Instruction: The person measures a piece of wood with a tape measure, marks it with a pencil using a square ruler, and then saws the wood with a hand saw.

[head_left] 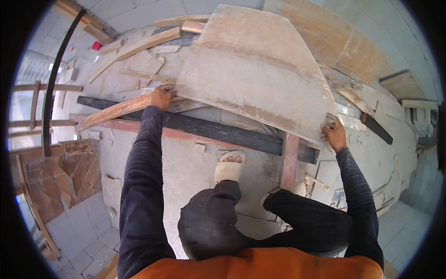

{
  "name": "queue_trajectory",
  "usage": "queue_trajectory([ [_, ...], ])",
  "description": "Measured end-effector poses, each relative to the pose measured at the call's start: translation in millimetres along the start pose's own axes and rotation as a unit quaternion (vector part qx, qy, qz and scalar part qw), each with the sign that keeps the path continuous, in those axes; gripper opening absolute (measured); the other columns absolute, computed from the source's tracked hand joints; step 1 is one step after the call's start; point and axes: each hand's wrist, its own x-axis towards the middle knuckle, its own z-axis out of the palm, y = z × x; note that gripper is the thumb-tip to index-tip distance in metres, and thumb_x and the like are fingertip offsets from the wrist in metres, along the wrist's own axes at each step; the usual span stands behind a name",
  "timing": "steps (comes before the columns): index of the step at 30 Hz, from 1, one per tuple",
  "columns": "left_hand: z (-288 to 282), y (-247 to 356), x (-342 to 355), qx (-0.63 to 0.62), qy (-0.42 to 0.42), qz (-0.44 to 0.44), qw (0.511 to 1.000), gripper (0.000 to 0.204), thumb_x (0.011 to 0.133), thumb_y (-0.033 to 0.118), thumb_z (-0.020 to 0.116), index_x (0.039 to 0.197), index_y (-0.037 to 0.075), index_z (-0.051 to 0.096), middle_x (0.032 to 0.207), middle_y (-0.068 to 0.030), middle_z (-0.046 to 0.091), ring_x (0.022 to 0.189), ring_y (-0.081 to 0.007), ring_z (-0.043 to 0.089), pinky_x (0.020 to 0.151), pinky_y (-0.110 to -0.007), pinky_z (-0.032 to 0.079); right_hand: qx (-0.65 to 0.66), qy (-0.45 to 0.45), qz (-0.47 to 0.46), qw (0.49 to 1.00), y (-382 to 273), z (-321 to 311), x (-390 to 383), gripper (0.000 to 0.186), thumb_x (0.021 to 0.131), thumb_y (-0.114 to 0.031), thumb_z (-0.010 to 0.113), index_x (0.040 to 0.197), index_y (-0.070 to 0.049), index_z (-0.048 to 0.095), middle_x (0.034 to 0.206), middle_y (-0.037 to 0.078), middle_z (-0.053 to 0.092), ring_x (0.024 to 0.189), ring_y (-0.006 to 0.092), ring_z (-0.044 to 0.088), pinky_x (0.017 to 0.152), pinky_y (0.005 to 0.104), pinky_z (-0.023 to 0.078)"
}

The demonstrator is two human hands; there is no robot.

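A large, worn plywood sheet (251, 69) with a dusty, pale face spans the space in front of me, its near edge slanting down to the right. At its near left corner, my left hand (162, 97) is closed on the edge. My right hand (335, 135) pinches the near right corner between thumb and fingers. Beneath the sheet's near side run a black timber beam (218, 132) and a reddish beam (183, 134). A short reddish wood block (290, 158) stands out from under the sheet toward my feet. Part of the support under the sheet is hidden.
Loose timber strips (148, 44) lie at the far left. Another brown plywood panel (344, 42) leans against the far wall. On the right rests a dark, flat blade-like piece (377, 129) among wood scraps. Wooden framing (35, 107) stands at left. My sandalled foot (230, 166) is close to the beams.
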Motion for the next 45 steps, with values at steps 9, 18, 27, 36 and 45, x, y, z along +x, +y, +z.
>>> queue_trajectory([
  [9,-13.6,-10.9,-26.2,0.015,-0.080,0.073,0.994,0.052,0.087,0.009,0.074,0.137,-0.006,0.064,0.120,-0.0186,0.072,0.107,-0.0262,0.071,0.096,-0.037,0.054,0.079,-0.020,0.036,0.996,-17.3,1.7,-13.1,0.057,0.094,-0.010,0.076,0.146,-0.005,0.053,0.101,0.016,0.073,0.078,0.0193,0.073,0.065,0.0323,0.062],
  [18,-17.4,-44.3,-19.9,0.062,-0.030,0.148,0.987,0.043,0.091,0.009,0.072,0.130,-0.006,0.066,0.116,-0.0193,0.073,0.105,-0.0287,0.071,0.096,-0.038,0.054,0.092,-0.029,0.027,0.995,-24.0,12.1,-16.3,0.050,0.094,-0.007,0.075,0.140,-0.001,0.057,0.095,0.013,0.071,0.077,0.0187,0.072,0.066,0.0318,0.063],
  [27,-16.6,-43.6,-13.7,0.047,-0.037,0.143,0.988,0.042,0.091,0.011,0.074,0.129,-0.006,0.068,0.115,-0.0222,0.074,0.106,-0.0328,0.072,0.098,-0.038,0.053,0.088,-0.028,0.030,0.995,-19.1,12.9,-27.1,0.050,0.093,-0.006,0.075,0.139,-0.001,0.056,0.093,0.012,0.070,0.077,0.0178,0.072,0.066,0.0321,0.063],
  [36,-12.2,-39.8,-35.7,0.066,-0.007,0.096,0.993,0.042,0.093,0.017,0.073,0.131,-0.001,0.070,0.118,-0.0212,0.072,0.108,-0.0356,0.071,0.100,-0.039,0.053,0.111,-0.012,0.024,0.993,-19.5,18.9,-22.9,0.050,0.093,-0.006,0.075,0.140,-0.005,0.058,0.092,0.010,0.069,0.074,0.0165,0.070,0.066,0.0325,0.062],
  [45,-13.8,-9.5,-37.6,0.108,0.015,0.172,0.979,0.039,0.092,0.013,0.069,0.129,0.001,0.071,0.115,-0.0230,0.070,0.106,-0.0409,0.068,0.095,-0.045,0.053,0.123,-0.014,0.031,0.992,-3.6,20.1,-25.2,0.050,0.096,-0.010,0.073,0.143,-0.008,0.056,0.089,0.003,0.067,0.075,0.0111,0.064,0.063,0.0271,0.059],
])
